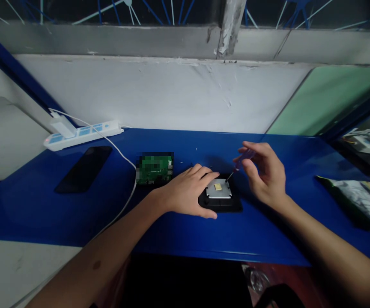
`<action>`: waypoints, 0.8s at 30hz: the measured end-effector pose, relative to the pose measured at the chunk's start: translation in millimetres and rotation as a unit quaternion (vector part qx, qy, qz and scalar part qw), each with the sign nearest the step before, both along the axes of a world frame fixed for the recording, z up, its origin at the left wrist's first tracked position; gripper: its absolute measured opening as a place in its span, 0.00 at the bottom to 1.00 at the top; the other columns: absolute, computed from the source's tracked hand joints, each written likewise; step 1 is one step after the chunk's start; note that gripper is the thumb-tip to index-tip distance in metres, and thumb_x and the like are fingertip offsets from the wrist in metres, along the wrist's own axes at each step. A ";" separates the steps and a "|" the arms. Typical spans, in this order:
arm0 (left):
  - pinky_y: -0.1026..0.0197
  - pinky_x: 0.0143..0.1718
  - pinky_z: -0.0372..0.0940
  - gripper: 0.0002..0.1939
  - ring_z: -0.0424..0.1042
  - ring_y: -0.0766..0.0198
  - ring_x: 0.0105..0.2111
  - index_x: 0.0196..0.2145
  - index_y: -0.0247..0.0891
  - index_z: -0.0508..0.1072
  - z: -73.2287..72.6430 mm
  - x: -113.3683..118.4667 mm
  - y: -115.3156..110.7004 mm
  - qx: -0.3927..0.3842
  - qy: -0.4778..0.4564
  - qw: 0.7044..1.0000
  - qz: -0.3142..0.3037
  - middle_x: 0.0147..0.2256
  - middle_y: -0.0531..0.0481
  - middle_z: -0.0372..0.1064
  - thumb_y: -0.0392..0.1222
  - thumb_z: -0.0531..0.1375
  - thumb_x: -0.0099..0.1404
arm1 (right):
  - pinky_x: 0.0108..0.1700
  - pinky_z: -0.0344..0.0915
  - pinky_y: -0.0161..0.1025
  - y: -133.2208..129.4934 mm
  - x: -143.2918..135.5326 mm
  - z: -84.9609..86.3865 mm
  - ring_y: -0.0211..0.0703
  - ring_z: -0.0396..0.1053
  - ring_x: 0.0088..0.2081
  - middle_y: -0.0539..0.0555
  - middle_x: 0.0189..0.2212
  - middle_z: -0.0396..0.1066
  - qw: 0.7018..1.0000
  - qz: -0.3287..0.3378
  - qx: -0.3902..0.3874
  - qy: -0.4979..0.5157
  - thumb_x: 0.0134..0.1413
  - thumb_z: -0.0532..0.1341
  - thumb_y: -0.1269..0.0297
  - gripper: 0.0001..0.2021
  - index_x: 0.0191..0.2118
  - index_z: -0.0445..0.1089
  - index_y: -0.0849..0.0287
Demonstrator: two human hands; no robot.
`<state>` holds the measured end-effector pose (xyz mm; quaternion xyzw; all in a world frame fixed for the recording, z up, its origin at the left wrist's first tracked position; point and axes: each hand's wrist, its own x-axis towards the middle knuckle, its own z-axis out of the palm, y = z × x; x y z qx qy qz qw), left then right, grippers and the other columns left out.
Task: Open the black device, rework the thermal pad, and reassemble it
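My right hand [265, 171] grips a screwdriver [243, 160] by its clear purple handle. The screwdriver leans, its tip at the upper right corner of a silver metal plate [219, 193]. A small yellowish pad [217, 187] sits on that plate, which lies on a flat black casing [233, 206]. Spread over the casing's left side, my left hand [191, 190] has its thumb and fingers apart around the edge and holds it against the table. Left of that hand lies a green circuit board [154, 168] in a dark frame, partly pixelated.
A black phone [84, 170] lies at left on the blue table [178, 239], below a white power strip [85, 134] with a charger. Its white cable [122, 155] runs past the circuit board. At right is a shiny packet [358, 201]. A wall [172, 94] bounds the back.
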<state>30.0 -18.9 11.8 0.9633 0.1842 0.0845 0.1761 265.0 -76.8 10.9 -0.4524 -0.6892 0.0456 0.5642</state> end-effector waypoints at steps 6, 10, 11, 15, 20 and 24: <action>0.45 0.64 0.56 0.52 0.59 0.44 0.61 0.67 0.36 0.57 1.6 0.1 -0.3 0.002 0.002 1.000 0.002 0.61 0.38 0.62 0.67 0.68 0.55 | 0.44 0.76 0.52 -2.3 -2.6 -0.7 0.46 0.76 0.40 0.57 0.52 0.70 0.999 0.030 -0.023 0.002 0.68 0.56 0.61 0.21 0.64 0.62 0.44; 0.45 0.64 0.56 0.52 0.59 0.45 0.61 0.67 0.35 0.57 2.4 -0.1 -0.9 0.000 0.009 1.000 0.005 0.61 0.38 0.61 0.67 0.68 0.55 | 0.45 0.77 0.54 -3.6 -3.0 -0.6 0.48 0.77 0.44 0.58 0.58 0.69 0.998 0.050 -0.034 0.019 0.70 0.53 0.61 0.23 0.67 0.58 0.43; 0.46 0.64 0.56 0.52 0.59 0.45 0.61 0.67 0.34 0.57 2.7 -0.1 -1.1 0.000 0.011 1.000 0.006 0.62 0.38 0.61 0.67 0.68 0.55 | 0.46 0.77 0.55 -4.1 -3.4 -0.5 0.49 0.77 0.46 0.58 0.59 0.69 0.998 0.053 -0.035 0.023 0.70 0.52 0.61 0.23 0.68 0.57 0.43; 0.45 0.64 0.56 0.52 0.59 0.45 0.61 0.67 0.35 0.57 2.8 0.1 -1.4 0.003 0.009 1.000 0.005 0.61 0.38 0.61 0.67 0.68 0.54 | 0.46 0.77 0.54 -5.6 -5.5 -1.1 0.49 0.77 0.46 0.58 0.56 0.70 0.998 0.043 -0.034 0.025 0.70 0.52 0.64 0.24 0.69 0.56 0.45; 0.45 0.64 0.56 0.53 0.58 0.45 0.62 0.68 0.35 0.56 1.4 -0.2 -0.3 -0.002 0.009 1.000 0.002 0.62 0.38 0.61 0.68 0.67 0.55 | 0.42 0.78 0.51 0.9 -2.8 -4.5 0.46 0.76 0.41 0.54 0.43 0.71 1.000 -0.002 0.005 0.011 0.63 0.62 0.67 0.27 0.66 0.60 0.44; 0.44 0.63 0.57 0.53 0.58 0.44 0.62 0.68 0.38 0.55 0.1 -0.5 0.2 -0.004 0.006 1.000 0.002 0.62 0.39 0.60 0.68 0.67 0.55 | 0.44 0.77 0.52 4.3 0.7 -4.5 0.46 0.74 0.38 0.51 0.37 0.69 0.999 -0.034 0.028 -0.001 0.58 0.67 0.67 0.23 0.58 0.68 0.45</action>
